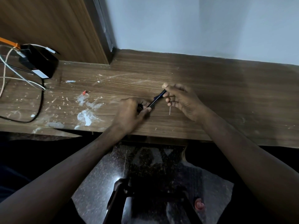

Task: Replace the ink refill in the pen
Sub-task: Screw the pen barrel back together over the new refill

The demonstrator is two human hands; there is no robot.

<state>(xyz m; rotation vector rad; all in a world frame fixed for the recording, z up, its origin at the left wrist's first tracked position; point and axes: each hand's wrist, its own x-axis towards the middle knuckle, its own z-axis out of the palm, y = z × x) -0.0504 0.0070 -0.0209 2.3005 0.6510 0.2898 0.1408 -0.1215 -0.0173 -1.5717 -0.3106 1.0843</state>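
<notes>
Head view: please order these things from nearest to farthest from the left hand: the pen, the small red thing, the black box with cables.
From the left hand:
1. Pen: in its grip, the other end in the right hand.
2. Red thing: on the desk, to the left.
3. Black box: far left, by the wooden panel.

- Pen (156, 99): over the middle of the desk (210, 88), held between left hand (131, 113) (lower end) and right hand (182, 101) (upper end).
- Thin stick (169, 110): on the desk, just beside the right hand.
- Adapter (38, 62) with cables (19, 76): desk's far left.
- Wall (194, 25): behind the desk.
</notes>
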